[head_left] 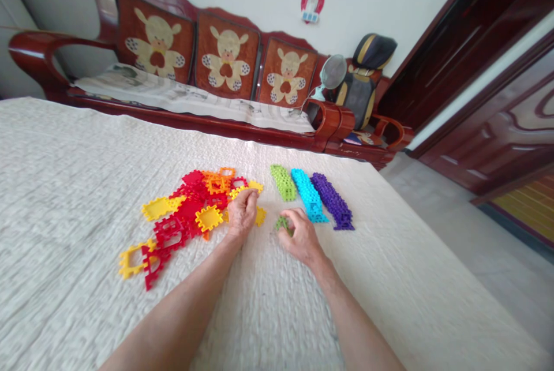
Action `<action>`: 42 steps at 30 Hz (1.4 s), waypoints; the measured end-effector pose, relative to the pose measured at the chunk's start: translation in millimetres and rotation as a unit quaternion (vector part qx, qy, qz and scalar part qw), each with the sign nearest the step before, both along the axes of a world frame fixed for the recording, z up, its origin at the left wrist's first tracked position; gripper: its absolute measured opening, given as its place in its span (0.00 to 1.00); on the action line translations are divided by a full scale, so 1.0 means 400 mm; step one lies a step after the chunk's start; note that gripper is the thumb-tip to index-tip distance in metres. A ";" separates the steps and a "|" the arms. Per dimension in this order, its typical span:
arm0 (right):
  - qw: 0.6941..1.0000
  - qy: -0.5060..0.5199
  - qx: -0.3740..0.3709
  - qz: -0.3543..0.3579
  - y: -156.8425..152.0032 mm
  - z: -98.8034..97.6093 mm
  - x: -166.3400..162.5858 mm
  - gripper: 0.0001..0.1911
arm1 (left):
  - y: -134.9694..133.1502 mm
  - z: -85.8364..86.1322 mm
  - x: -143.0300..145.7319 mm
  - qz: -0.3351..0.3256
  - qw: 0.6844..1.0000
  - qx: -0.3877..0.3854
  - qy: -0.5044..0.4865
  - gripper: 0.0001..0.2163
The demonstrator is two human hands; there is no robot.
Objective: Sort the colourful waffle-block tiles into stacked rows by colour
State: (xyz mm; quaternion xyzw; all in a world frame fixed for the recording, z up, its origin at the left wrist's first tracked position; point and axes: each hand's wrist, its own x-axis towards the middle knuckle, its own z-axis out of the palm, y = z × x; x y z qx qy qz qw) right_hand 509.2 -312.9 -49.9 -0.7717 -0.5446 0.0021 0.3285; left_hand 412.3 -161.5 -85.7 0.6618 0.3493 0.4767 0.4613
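Note:
My right hand [300,237] pinches a small green interlocking plastic building piece [282,223] just above the cloth, with its thumb and fingers around it. At the right edge of a loose pile, my left hand [242,212] is closed, with its fingers curled. Yellow building pieces [255,187] show beyond and beside that hand; whether it grips one is hidden. The pile holds red building pieces [189,208], orange ones [217,183] and several yellow ones. Right of the pile lie three tidy rows: green [283,182], light blue [308,193] and purple [332,201].
A pale quilted cloth [389,278] covers the table. Behind it stands a red-brown wooden sofa [173,114] with bear-patterned cushions [227,56]. A small fan [333,72] and a black-and-tan seat pad [359,97] are at its right end. A wooden door [497,105] is far right.

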 end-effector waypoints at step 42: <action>0.983 -0.146 -0.094 0.059 -0.001 0.024 0.041 0.23 | -0.001 0.003 0.000 -0.005 1.000 0.006 -0.002 0.13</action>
